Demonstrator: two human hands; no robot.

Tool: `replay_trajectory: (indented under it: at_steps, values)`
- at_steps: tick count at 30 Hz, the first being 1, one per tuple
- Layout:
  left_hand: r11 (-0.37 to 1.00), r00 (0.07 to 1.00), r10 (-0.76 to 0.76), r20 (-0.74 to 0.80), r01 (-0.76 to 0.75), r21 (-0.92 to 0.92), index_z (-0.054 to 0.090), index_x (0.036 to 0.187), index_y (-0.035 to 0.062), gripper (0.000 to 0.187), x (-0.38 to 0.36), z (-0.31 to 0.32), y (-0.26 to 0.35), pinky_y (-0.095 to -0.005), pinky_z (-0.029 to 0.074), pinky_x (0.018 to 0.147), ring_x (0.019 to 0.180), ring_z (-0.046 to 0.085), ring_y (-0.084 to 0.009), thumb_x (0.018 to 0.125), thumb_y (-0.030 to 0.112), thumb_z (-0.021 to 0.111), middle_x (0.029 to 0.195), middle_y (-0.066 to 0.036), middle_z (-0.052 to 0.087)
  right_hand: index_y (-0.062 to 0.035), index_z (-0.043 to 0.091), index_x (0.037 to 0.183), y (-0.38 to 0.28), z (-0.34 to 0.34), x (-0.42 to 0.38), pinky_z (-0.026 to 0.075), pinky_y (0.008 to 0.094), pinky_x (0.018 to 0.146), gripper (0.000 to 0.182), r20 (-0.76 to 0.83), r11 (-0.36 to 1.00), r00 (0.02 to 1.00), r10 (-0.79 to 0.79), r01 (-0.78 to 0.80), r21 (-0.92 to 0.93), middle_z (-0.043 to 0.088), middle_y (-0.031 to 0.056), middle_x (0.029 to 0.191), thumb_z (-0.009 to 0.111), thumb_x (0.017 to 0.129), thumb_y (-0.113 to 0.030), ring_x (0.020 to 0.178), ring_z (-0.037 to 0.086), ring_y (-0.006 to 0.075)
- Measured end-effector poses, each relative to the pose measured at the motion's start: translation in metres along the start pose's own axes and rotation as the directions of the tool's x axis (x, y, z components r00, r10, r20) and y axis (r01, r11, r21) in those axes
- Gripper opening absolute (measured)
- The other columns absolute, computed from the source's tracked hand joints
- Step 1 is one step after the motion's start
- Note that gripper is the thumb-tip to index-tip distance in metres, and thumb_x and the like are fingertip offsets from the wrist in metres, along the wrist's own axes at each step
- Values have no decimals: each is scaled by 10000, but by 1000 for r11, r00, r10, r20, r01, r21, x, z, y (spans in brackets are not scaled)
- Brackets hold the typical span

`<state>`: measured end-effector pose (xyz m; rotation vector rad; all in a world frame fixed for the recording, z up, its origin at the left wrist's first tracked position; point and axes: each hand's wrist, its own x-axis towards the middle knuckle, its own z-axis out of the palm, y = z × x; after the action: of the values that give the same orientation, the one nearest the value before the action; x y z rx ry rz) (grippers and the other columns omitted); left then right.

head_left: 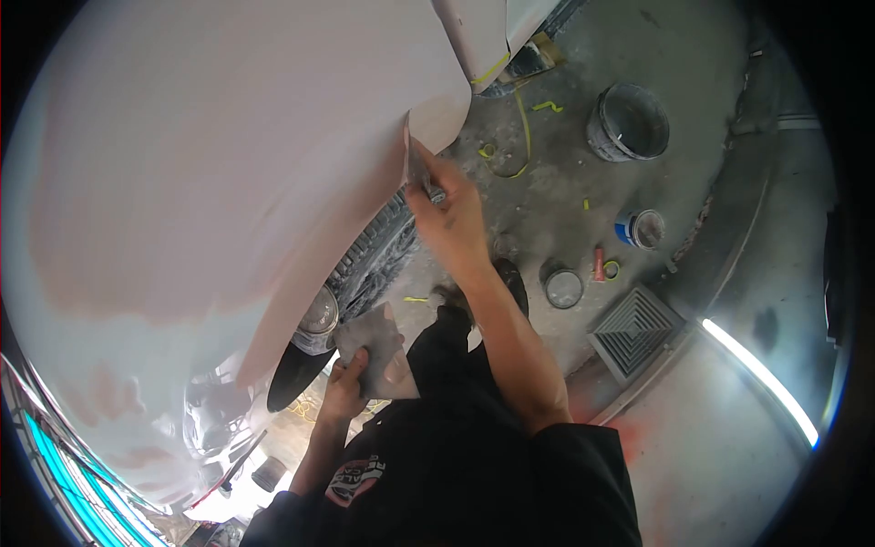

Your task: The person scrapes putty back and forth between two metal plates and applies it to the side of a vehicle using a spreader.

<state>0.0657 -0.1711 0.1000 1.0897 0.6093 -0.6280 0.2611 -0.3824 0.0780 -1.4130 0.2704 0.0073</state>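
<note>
My right hand (447, 214) is closed around a small thin grey putty spreader (417, 170) and holds it at the edge of the wheel arch on a car body panel (228, 155). The panel is covered in pinkish-grey filler or primer, with whiter patches lower down. Below the arch shows a dusty black tire (374, 260). Closer to my body, my left hand (343, 390) grips a flat grey mixing board (369, 342), thumb on top. A dab of pinkish putty (397, 368) lies on the board. Beside the board stands a lidded can (319, 312).
On the dusty floor at right stand a large grey bucket (629, 124), a blue can (641, 229) and a small dark can (563, 288). A red tube (599, 264) and yellow tape scraps (547, 107) lie about. A square floor grate (635, 334) sits near the wall.
</note>
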Motion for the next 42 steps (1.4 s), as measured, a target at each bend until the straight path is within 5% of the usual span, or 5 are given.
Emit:
replay_trajectory:
  at_steps: [6, 11, 31, 36, 42]
  values:
    - [1000, 1000, 11, -12, -11, -2, 450, 1398, -50, 507, -18, -25, -6, -384, 466, 1049, 1230, 579, -265, 1022, 283, 511, 1336, -187, 591, -88, 591, 1360, 1, 29, -40, 445, 303, 962, 541, -1, 970, 976, -216, 215, -113, 642, 105, 1132, 603, 834, 38, 1100, 603, 218]
    - [998, 999, 41, -14, -42, -44, 455, 1398, -40, 488, -37, -47, -11, -384, 470, 1045, 1225, 582, -265, 1021, 265, 513, 1332, -185, 594, -173, 560, 1389, -6, 55, -78, 22, 802, 1041, 580, 47, 950, 967, -250, 255, -181, 579, 21, 1222, 654, 830, -48, 1186, 556, 269]
    - [981, 986, 115, -117, -131, -142, 548, 1337, 16, 432, -104, -156, -69, -378, 489, 1007, 1165, 617, -212, 996, 277, 592, 1263, -109, 647, -176, 475, 1447, -6, 137, -222, 63, 830, 1015, 760, 246, 769, 876, -415, 482, -420, 484, 101, 1328, 632, 730, 22, 1276, 462, 352]
    - [974, 978, 204, -51, -208, -87, 543, 1314, -47, 428, -105, -116, -44, -385, 526, 960, 1130, 638, -244, 1019, 263, 543, 1261, -177, 638, -7, 588, 1298, 9, 74, -197, 420, 406, 1018, 433, 35, 865, 896, -443, 437, -246, 640, 175, 1194, 488, 877, -23, 1088, 614, 287]
    - [993, 991, 117, -71, -116, 27, 469, 1390, -36, 515, -98, -76, -35, -401, 482, 1012, 1196, 597, -271, 1017, 311, 542, 1298, -191, 613, 49, 603, 1217, 76, -39, -55, 475, 317, 804, 375, -260, 999, 965, 26, -14, 45, 682, 124, 1031, 525, 867, -59, 892, 602, 165]
